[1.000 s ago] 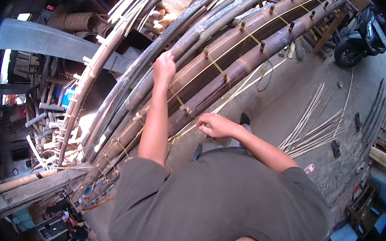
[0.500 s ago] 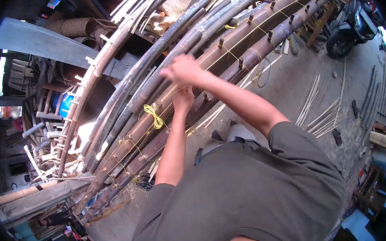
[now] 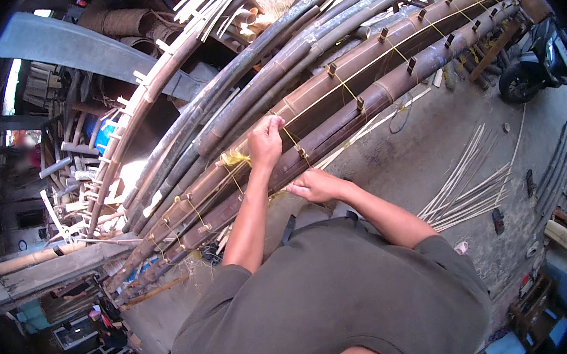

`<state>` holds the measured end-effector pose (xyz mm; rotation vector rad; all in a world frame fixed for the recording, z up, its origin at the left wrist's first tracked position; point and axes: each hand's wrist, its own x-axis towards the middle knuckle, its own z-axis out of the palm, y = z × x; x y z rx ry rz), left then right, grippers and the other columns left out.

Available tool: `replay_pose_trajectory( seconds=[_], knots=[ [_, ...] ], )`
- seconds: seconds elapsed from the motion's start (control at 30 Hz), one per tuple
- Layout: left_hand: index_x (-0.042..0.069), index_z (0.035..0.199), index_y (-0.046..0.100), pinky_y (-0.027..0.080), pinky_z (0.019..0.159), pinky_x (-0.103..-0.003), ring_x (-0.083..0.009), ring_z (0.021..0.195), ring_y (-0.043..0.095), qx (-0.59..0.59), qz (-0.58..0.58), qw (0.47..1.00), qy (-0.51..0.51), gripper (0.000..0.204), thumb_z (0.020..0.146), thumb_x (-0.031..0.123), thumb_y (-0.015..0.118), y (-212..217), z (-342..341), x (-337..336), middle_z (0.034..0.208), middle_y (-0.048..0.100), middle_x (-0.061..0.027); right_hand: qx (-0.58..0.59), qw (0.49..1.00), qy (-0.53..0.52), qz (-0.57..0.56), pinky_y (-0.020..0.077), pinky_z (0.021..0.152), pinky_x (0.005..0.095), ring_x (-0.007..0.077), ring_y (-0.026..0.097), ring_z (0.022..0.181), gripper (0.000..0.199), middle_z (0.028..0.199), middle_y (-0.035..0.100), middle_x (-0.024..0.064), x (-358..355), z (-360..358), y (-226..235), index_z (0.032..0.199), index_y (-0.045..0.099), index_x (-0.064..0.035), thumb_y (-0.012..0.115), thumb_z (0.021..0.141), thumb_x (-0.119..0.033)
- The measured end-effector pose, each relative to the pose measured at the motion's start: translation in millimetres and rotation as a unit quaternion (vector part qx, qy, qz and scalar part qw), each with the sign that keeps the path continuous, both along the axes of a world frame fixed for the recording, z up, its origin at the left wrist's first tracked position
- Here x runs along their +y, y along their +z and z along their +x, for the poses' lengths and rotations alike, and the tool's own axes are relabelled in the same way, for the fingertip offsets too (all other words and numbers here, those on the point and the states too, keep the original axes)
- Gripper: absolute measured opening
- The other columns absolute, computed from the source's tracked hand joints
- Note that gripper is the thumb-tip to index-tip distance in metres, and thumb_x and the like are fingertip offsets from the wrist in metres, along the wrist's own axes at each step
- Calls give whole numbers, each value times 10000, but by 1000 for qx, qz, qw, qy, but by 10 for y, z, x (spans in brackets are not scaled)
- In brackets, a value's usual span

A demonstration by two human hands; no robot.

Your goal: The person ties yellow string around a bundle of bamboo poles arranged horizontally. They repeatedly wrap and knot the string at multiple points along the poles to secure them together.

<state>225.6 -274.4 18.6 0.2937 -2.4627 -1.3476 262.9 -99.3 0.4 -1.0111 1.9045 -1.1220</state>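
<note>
Two long brown bamboo poles lie side by side, the far pole (image 3: pixel 320 91) and the near pole (image 3: pixel 333 127), laced together with yellow cord (image 3: pixel 341 81) looped round short wooden pegs (image 3: pixel 360 103). My left hand (image 3: pixel 265 140) is closed over the far pole, where a strand of the cord runs from its fingers to a peg on the near pole. A loose yellow cord bundle (image 3: pixel 234 157) hangs on the far pole just left of it. My right hand (image 3: pixel 318 186) is closed beside the near pole, close to my body; its fingers hide whatever they hold.
More dark bamboo poles (image 3: pixel 250 106) lie beyond. A curved pole with light crosspieces (image 3: pixel 132 109) stands at the left. Thin bamboo strips (image 3: pixel 466 188) are spread on the concrete floor at the right, and a motorbike (image 3: pixel 537 67) is parked at the far right.
My right hand has dropped from above the far pole to the near side, toward my body. My left hand now rests higher, on the far pole. The view has shifted slightly.
</note>
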Motion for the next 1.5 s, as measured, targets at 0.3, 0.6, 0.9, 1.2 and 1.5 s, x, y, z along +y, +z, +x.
replay_pose_trajectory(
  seconds=[0.3, 0.6, 0.9, 1.2, 1.5],
  knots=[
    [57, 957, 637, 491, 789, -480, -408, 906, 629, -89, -206, 974, 37, 288, 930, 277, 454, -563, -1065, -713, 943, 681, -168, 287, 956, -52, 29, 509, 738, 458, 361, 645, 699, 251, 712, 642, 199, 7, 224, -211, 717, 642, -31, 606, 807, -263],
    [8, 1123, 589, 497, 796, -488, -431, 935, 635, -160, -216, 963, -16, 327, 918, 252, 513, 315, 507, -1558, 953, 638, -312, -226, 962, -44, -143, 476, 881, 381, 217, 612, 1014, 269, 1056, 646, 64, -876, 1147, -413, 1085, 623, -99, 614, 893, -288],
    [60, 1167, 559, 435, 957, -428, -302, 1108, 568, -35, -134, 985, -98, 329, 865, 183, 604, -750, 1522, -1682, 1187, 602, -174, 8, 875, -343, -340, 423, 629, 304, 141, 498, 706, 270, 732, 482, 39, -2080, 1130, 966, 758, 511, -11, 417, 965, -157],
    [88, 1094, 659, 476, 844, -460, -411, 1009, 603, -149, -115, 978, -85, 309, 975, 304, 473, -268, 1377, -1617, 1056, 637, -243, 224, 970, 77, 53, 450, 855, 371, 228, 646, 886, 511, 917, 697, 144, -2539, -455, 459, 977, 727, -63, 452, 960, -494],
    [80, 1011, 684, 514, 739, -402, -304, 854, 686, -106, -118, 987, -16, 286, 961, 315, 528, -233, 1435, -1530, 895, 701, -140, 184, 980, 74, -2, 479, 661, 503, 425, 617, 695, 374, 691, 610, 241, -1291, 1193, -96, 738, 622, 2, 542, 901, -325]
  ],
)
